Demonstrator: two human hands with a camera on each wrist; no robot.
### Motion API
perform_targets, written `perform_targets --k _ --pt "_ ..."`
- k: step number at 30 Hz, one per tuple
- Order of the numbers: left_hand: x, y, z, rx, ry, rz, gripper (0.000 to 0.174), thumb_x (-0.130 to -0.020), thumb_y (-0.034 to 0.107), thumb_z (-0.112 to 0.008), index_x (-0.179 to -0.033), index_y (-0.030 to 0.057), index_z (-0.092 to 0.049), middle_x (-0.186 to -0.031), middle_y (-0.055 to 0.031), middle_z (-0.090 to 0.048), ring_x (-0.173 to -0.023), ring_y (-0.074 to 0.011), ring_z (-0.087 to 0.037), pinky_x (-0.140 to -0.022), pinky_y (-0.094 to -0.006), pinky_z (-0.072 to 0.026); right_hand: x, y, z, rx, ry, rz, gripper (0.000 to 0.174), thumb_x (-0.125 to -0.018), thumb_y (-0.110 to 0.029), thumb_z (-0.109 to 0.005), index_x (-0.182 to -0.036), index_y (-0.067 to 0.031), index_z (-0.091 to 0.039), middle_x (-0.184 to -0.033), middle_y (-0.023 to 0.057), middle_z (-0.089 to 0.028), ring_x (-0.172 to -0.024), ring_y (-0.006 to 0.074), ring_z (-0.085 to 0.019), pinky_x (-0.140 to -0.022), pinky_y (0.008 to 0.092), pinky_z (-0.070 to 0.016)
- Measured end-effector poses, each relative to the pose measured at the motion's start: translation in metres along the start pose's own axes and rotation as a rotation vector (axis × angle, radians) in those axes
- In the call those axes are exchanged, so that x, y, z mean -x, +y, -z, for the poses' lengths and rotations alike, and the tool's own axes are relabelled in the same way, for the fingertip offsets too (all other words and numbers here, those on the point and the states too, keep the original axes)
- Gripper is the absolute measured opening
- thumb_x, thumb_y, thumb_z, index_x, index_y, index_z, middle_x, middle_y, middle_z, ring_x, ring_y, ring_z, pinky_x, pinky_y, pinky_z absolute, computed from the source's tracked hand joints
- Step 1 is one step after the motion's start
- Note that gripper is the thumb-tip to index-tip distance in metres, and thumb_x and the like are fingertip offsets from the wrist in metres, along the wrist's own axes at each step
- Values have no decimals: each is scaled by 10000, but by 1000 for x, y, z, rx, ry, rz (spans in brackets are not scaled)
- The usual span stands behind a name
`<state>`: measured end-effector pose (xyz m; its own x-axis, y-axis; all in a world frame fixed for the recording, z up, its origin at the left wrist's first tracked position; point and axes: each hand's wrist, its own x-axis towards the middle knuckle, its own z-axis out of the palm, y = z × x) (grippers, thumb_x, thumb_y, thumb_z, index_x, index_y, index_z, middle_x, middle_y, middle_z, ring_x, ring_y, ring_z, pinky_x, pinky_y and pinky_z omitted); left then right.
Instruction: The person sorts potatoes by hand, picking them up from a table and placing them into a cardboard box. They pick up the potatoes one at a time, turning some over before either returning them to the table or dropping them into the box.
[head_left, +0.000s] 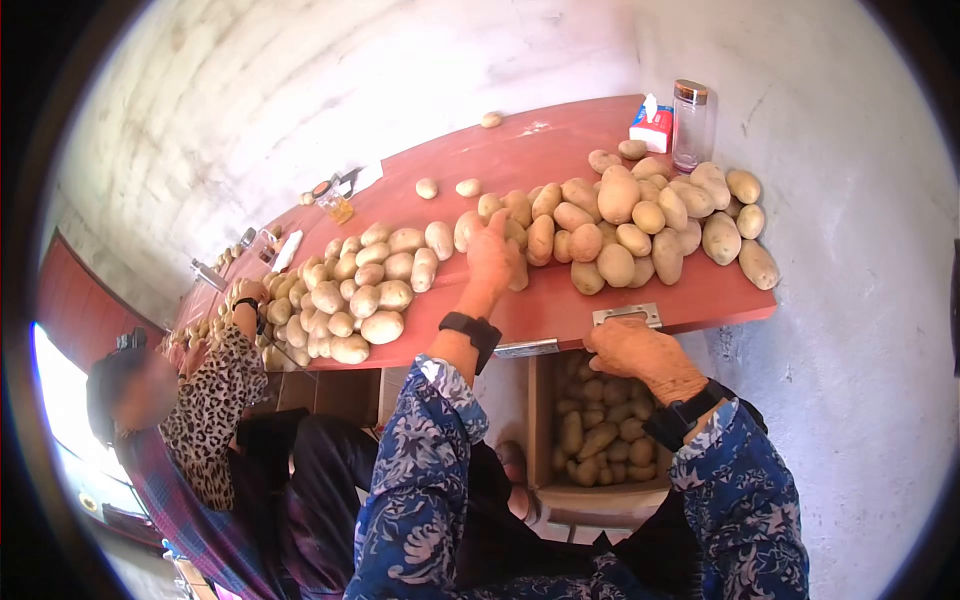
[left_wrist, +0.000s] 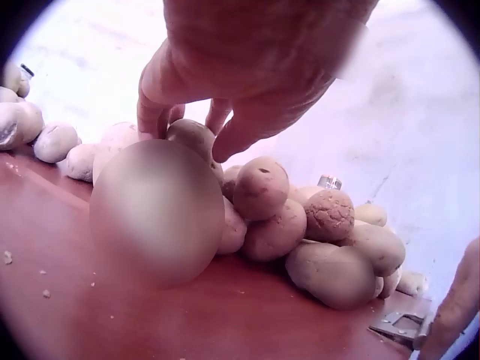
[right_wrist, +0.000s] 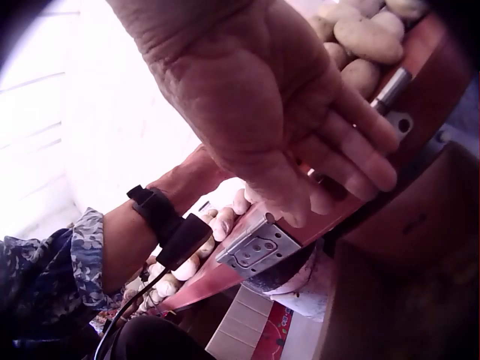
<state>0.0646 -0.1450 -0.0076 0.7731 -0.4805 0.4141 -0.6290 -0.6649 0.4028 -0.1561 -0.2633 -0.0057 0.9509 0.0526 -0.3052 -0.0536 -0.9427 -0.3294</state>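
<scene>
My left hand (head_left: 490,258) reaches over the table to the potatoes (head_left: 620,195) heaped at its front. In the left wrist view, its fingers and thumb pinch a potato (left_wrist: 191,137) from above, behind a large blurred round potato (left_wrist: 157,217). My right hand (head_left: 637,350) is at the table's front edge, beside a metal hinge plate (head_left: 627,315). In the right wrist view its palm faces the camera, with the fingers extended and nothing held. A second metal hinge (head_left: 527,348) is fixed further left along the edge.
Below the edge stands a cardboard box (head_left: 541,430) of potatoes. Another person (head_left: 190,420) sits at the left beside a long pile of potatoes (head_left: 340,300). A glass bottle (head_left: 690,125) and a tissue pack (head_left: 652,128) stand at the back right, near the wall.
</scene>
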Motion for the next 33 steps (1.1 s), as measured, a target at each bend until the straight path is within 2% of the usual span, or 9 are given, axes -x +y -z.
perform_targets --k 6,16,18,19,21,25,27,31,33 --pt "2 8 4 145 143 -34 333 -716 115 -700 -1043 98 -640 -1080 -182 -507 -976 -342 -529 -852 -406 -460 -4 0 -1 12 -16 -17 270 -806 -228 -693 -1003 -43 -682 -950 202 -681 -969 359 -647 -859 442 -498" --pt "33 4 28 430 286 -15 350 -729 104 -725 -1060 40 -630 -938 -96 -621 -862 -246 -599 -781 -366 -504 -4 1 0 40 -21 -6 267 -799 -249 -702 -973 -47 -687 -928 193 -682 -942 359 -651 -840 450 -501" --pt "49 3 41 712 103 211 365 -739 112 -736 -1084 39 -640 -974 -65 -639 -832 -172 -604 -779 -316 -506 -2 4 -1 41 15 32 263 -799 -251 -699 -970 -52 -687 -914 192 -678 -927 353 -652 -829 456 -498" --pt "59 6 47 712 101 210 365 -739 112 -736 -1084 39 -640 -974 -65 -639 -832 -172 -604 -779 -316 -506 -2 4 0 39 15 30 263 -799 -251 -699 -970 -52 -687 -914 192 -678 -927 353 -652 -829 456 -498" --pt "81 9 58 792 -203 268 337 -769 81 -723 -1086 19 -625 -996 -38 -625 -799 -113 -601 -717 -243 -496 -3 2 2 80 -8 45 268 -803 -258 -694 -978 -55 -682 -917 183 -676 -932 346 -647 -823 459 -494" --pt "131 16 48 793 -452 162 351 -723 119 -752 -1053 47 -655 -982 -53 -635 -835 -136 -593 -761 -300 -503 -1 8 -1 -16 47 90 282 -797 -235 -644 -979 -30 -711 -967 183 -703 -961 336 -671 -833 525 -489" --pt "152 21 39 585 -600 54 317 -735 87 -737 -1041 51 -662 -984 -38 -627 -887 -142 -600 -776 -292 -496 -1 8 1 -53 37 79 278 -797 -235 -650 -973 -27 -705 -971 192 -695 -967 339 -662 -837 468 -504" --pt "171 32 28 496 -729 102 293 -736 110 -736 -1019 59 -677 -1004 -48 -632 -937 -145 -592 -802 -308 -488 9 5 12 -120 6 46 322 -815 -256 -675 -1074 -65 -672 -1014 186 -680 -991 345 -640 -866 441 -498" --pt "173 34 24 575 -757 98 270 -758 130 -726 -1014 55 -682 -989 -58 -633 -881 -155 -609 -771 -306 -494 9 8 9 -147 73 70 249 -782 -218 -656 -941 -34 -711 -950 190 -693 -944 346 -661 -840 446 -511"
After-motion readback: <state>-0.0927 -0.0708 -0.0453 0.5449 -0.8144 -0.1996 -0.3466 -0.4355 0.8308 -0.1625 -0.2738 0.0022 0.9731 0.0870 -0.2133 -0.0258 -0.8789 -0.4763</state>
